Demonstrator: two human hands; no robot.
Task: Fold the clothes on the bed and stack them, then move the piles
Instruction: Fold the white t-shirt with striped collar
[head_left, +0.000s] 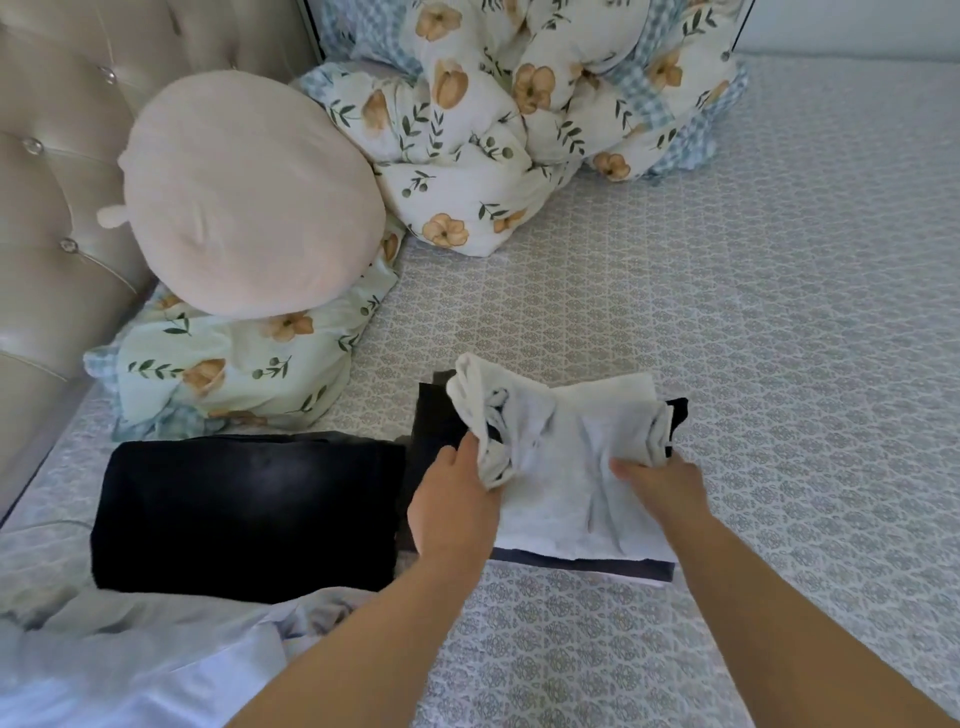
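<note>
Head view: 2 hands — left hand (457, 499), right hand (662, 486) — both grip the white garment (561, 467) atop a dark pile (441, 421).

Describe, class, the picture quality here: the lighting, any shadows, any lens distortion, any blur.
Head view: soft, even daylight, no glare; the black folded pile loses its fold detail in darkness; faint shadows lie under the white garment; the wide lens bends the headboard at the left edge; overall slightly soft, no motion blur on either hand.
</note>
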